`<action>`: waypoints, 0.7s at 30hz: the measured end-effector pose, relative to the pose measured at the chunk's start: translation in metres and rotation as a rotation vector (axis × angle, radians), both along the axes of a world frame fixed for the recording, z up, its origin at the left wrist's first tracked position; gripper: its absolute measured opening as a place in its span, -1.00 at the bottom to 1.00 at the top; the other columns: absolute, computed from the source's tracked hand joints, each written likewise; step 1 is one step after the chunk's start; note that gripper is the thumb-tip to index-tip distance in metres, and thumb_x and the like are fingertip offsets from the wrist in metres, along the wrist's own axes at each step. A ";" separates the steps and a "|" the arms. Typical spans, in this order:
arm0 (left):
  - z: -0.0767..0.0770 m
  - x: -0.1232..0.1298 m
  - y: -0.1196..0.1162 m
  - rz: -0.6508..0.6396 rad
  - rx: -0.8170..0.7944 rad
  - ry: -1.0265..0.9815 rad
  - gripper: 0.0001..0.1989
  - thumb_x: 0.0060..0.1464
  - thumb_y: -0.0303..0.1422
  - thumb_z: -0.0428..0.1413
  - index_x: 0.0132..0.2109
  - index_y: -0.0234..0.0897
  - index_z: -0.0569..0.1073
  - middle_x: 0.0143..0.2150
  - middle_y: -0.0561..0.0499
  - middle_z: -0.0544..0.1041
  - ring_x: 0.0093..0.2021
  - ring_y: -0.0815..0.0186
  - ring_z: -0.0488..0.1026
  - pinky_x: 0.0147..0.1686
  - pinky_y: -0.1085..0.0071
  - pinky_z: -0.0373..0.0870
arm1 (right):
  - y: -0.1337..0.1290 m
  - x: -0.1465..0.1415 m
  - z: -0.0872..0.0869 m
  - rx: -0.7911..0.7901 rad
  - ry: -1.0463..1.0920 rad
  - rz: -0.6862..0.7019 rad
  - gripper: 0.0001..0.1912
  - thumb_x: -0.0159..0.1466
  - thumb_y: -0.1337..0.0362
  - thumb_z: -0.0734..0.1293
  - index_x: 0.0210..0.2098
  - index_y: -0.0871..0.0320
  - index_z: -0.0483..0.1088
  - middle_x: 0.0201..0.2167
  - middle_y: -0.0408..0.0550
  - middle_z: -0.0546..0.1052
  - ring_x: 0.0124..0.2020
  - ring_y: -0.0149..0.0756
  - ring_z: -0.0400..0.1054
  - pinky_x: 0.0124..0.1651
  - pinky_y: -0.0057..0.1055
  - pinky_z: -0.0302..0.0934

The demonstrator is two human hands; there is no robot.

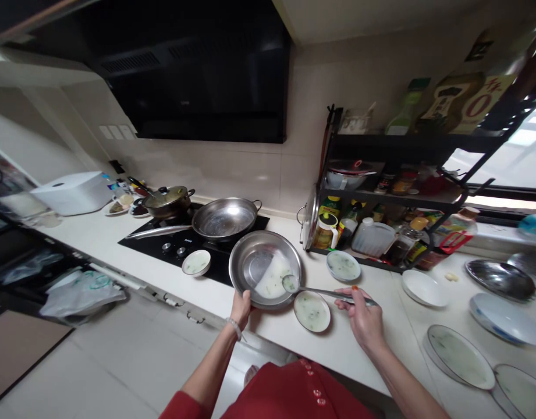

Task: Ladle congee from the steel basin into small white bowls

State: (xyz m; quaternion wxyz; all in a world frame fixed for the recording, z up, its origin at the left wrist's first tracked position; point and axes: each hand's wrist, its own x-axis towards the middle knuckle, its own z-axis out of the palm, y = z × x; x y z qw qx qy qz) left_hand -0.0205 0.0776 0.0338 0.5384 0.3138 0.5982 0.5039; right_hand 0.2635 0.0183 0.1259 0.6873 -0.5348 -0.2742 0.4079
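My left hand (241,308) grips the near rim of a round metal basin (250,262), which is tilted toward the right. Pale soup with green bits (274,279) pools in the basin's lower right side. In my right hand (362,314) is a metal ladle (320,291), held by its handle, with its bowl at the basin's right edge and some soup in it. Just below the ladle stands a small bowl of soup (312,312). Another soup bowl (196,263) sits left of the basin, and a third (343,266) is behind the ladle handle.
A wide frying pan (226,218) and a lidded pot (167,201) stand on the black cooktop (149,244). A black rack (390,201) holds bottles and jars. More bowls (460,356) and a white dish (425,288) lie at the right. The range hood (198,75) hangs above.
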 end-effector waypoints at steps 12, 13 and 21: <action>0.001 0.000 0.000 0.013 -0.018 -0.013 -0.73 0.01 -0.34 0.02 -0.11 -0.31 0.31 -0.44 0.02 0.41 -0.49 0.38 0.34 -0.51 0.47 0.35 | -0.055 0.045 0.011 -0.069 -0.415 0.043 -0.56 0.11 -0.12 0.32 -0.40 0.16 0.49 -0.53 -0.01 0.53 -0.57 -0.25 0.41 -0.42 -0.31 0.40; 0.001 0.000 0.000 0.014 -0.017 -0.013 -0.74 0.01 -0.35 0.02 -0.11 -0.31 0.31 -0.45 0.02 0.41 -0.49 0.38 0.34 -0.50 0.46 0.35 | -0.059 0.044 0.012 -0.065 -0.456 0.074 -0.57 0.11 -0.12 0.32 -0.40 0.14 0.50 -0.57 -0.04 0.51 -0.56 -0.22 0.42 -0.41 -0.31 0.41; 0.001 -0.001 -0.001 -0.007 0.006 0.006 -0.76 0.00 -0.35 0.00 -0.14 -0.31 0.29 -0.47 0.04 0.38 -0.51 0.39 0.33 -0.53 0.46 0.36 | -0.068 0.041 0.016 -0.013 -0.556 0.127 -0.60 0.13 -0.10 0.31 -0.39 0.11 0.51 -0.48 -0.01 0.54 -0.56 -0.25 0.42 -0.40 -0.32 0.40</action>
